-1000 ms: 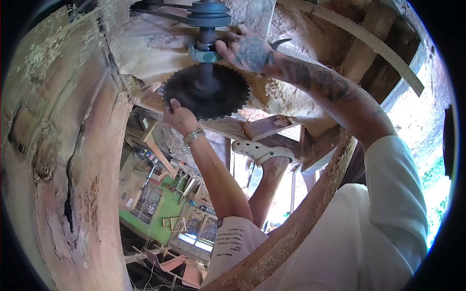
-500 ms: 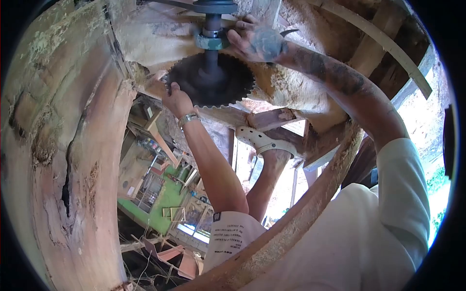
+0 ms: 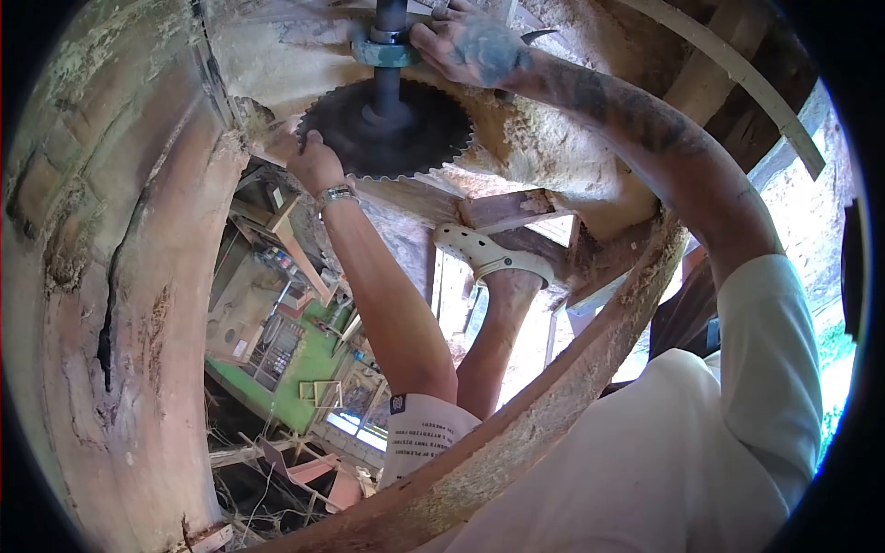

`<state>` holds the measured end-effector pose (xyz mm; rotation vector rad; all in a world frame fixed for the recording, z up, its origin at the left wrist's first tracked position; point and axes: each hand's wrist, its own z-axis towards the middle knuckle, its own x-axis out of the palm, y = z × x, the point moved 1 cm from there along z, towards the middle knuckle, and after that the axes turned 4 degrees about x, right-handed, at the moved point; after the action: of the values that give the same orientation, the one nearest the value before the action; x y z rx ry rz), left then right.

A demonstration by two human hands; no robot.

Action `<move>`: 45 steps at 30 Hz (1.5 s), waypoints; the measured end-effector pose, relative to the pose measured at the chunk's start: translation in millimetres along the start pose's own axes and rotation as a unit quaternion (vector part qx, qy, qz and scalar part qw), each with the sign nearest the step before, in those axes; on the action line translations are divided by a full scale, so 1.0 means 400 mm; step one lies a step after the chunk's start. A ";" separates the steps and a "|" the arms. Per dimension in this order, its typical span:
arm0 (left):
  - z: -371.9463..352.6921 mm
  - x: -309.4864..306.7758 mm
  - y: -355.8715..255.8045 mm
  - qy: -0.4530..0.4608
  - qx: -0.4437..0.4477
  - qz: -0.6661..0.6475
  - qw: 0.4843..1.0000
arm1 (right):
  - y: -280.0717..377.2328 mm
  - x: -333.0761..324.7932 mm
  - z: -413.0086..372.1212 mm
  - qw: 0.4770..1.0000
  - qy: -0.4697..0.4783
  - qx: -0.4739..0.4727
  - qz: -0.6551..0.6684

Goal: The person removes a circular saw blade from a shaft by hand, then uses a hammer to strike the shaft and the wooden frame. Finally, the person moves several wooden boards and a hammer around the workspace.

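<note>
A dark circular saw blade with a toothed rim sits on a vertical metal shaft near the top of the head view. My left hand, wearing a metal wristwatch, is closed on the blade's left edge, thumb on its upper face; the other fingers are mostly hidden. Above the blade, a green collar surrounds the shaft. Beside this collar is my right hand, its fingers curled. What they grip, if anything, is hidden. A dark curved pointed piece sticks out behind the right wrist.
A thick cracked wooden trunk rises at the left. A rough wooden beam crosses diagonally in front of my body. A foot in a white clog rests by wooden framing. Far below lies a green floor.
The view has shifted slightly, so the blade, shaft and both hands appear higher and farther left. The pulley above the shaft has left the frame. Both hands keep their places.
</note>
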<state>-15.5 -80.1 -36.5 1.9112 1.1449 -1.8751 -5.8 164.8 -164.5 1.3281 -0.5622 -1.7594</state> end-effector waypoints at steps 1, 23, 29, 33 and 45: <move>-0.004 -0.001 -0.002 0.002 0.008 0.005 1.000 | -0.002 0.003 0.001 0.999 -0.029 -0.015 -0.002; 0.062 -0.007 0.014 0.045 -0.036 -0.014 0.998 | -0.049 0.123 -0.025 0.991 0.057 -0.070 -0.102; 0.074 -0.022 -0.040 0.117 -0.093 0.024 0.988 | -0.048 0.115 -0.022 0.992 0.019 -0.080 -0.097; 0.075 -0.016 -0.041 0.105 -0.106 0.033 0.988 | -0.051 0.125 -0.022 0.995 0.020 -0.059 -0.076; 0.163 0.001 0.028 0.081 -0.093 0.104 0.987 | -0.023 0.025 -0.001 0.999 -0.011 -0.017 0.025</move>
<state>-56.7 -129.6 -50.9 2.0183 1.0738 -1.4762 -9.5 161.7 -177.0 1.2633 -0.5693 -1.7376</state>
